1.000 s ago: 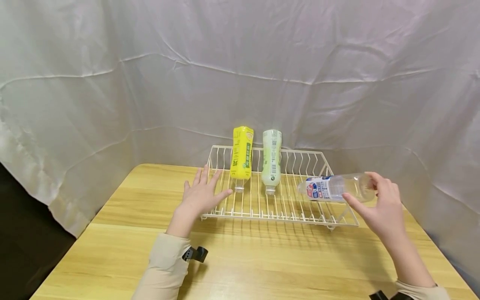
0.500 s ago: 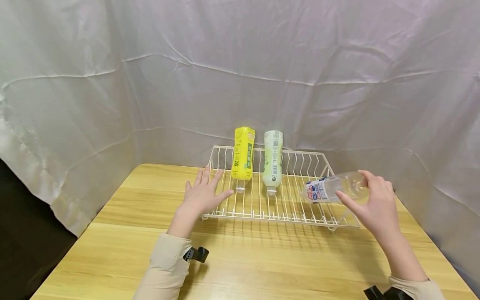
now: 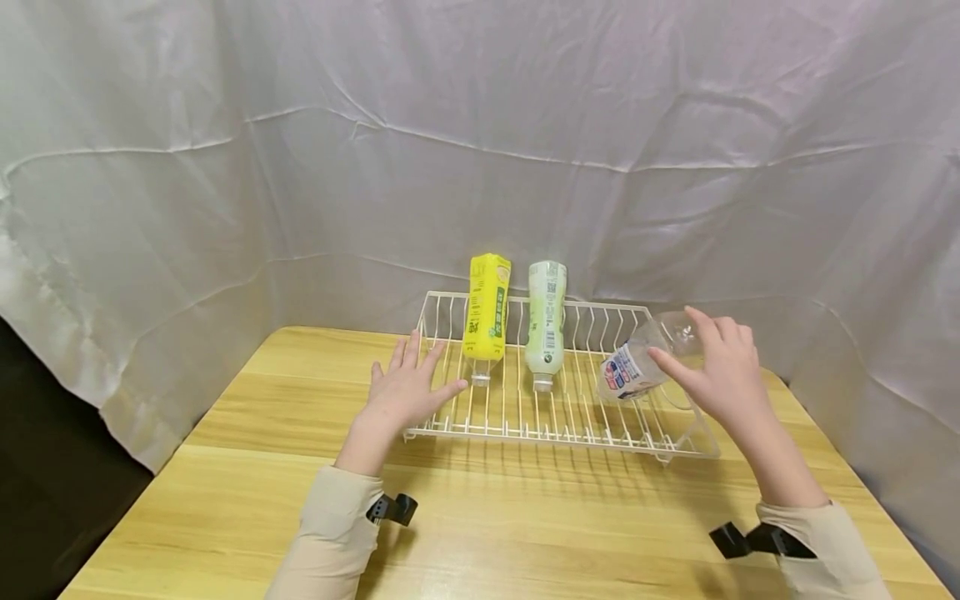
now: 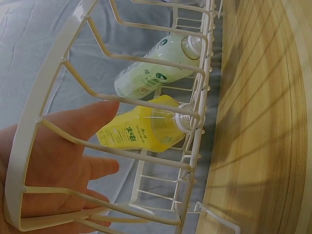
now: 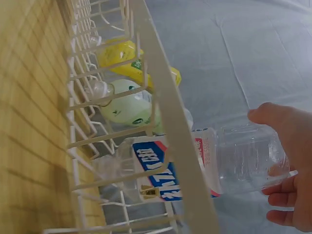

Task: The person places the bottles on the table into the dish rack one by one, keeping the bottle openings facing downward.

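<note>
My right hand [image 3: 723, 367] grips a clear plastic bottle [image 3: 632, 372] near its base. The bottle, which has a blue, white and red label, tilts neck-down into the right part of a white wire dish rack [image 3: 525, 434]. In the right wrist view its neck end [image 5: 109, 168] shows behind the rack's wires. My left hand [image 3: 397, 396] is spread at the rack's left end, holding nothing. Between the hands, a yellow-labelled bottle [image 3: 486, 312] and a pale green bottle [image 3: 546, 321] lean neck-down in the rack against its back side.
The rack stands on a wooden table [image 3: 480, 525], toward its back edge. Grey cloth [image 3: 480, 192] hangs behind and at both sides. A black wrist camera [image 3: 392, 508] sits at the left cuff, another camera [image 3: 757, 540] at the right.
My right hand has moved left and up, swinging the clear bottle from nearly level to a steeper neck-down tilt over the rack. The left hand has stayed in place.
</note>
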Demonstrator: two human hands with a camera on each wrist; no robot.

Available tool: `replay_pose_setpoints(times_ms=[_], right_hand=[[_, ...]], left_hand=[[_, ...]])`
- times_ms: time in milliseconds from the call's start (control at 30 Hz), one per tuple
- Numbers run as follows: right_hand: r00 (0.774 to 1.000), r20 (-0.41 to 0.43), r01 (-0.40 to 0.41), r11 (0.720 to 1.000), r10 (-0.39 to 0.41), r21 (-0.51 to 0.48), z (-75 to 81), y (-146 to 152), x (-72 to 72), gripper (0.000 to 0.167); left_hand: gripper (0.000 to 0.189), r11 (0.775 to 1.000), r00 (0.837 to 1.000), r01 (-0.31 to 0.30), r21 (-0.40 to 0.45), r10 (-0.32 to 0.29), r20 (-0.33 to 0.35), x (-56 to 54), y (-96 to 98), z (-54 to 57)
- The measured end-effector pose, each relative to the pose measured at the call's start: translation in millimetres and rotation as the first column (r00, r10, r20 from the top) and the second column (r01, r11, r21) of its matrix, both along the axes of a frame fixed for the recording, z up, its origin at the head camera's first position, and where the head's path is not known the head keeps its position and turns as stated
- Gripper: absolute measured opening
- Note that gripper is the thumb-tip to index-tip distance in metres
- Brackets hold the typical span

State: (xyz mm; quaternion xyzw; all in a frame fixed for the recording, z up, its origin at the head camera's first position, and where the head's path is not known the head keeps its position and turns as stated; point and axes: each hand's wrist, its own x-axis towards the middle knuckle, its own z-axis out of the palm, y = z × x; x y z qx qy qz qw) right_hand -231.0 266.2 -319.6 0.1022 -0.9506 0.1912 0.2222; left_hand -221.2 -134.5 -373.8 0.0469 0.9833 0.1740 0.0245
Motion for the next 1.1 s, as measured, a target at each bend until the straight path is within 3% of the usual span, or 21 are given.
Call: replay_pose_setpoints(times_ms=[200, 533, 833, 1100], right_hand=[[0.994, 0.107, -0.023, 0.999, 0.019, 0.037, 15.0, -13, -19.9, 0.087], [0.971, 0.239, -0.056, 0.994, 0.031, 0.098, 29.7, -26, -66.0, 0.086], [0.965, 0.260, -0.042, 0.995, 0.017, 0.091, 22.2, -41, -100.7, 0.079], [0.954, 0.299, -0.047, 0.999, 0.038, 0.024, 12.9, -50, -123.3, 0.073]], left_hand=[[0.086, 1.000, 1.000, 0.003, -0.001, -0.003, -0.009, 0.8, -0.3, 0.1], [0.086, 1.000, 1.000, 0.003, -0.003, -0.003, -0.018, 0.8, -0.4, -1.0], [0.085, 1.000, 1.000, -0.002, 0.000, 0.002, -0.001, -0.2, -0.9, -0.6], [0.086, 1.000, 1.000, -0.004, 0.000, 0.004, -0.004, -0.2, -0.8, -0.8]])
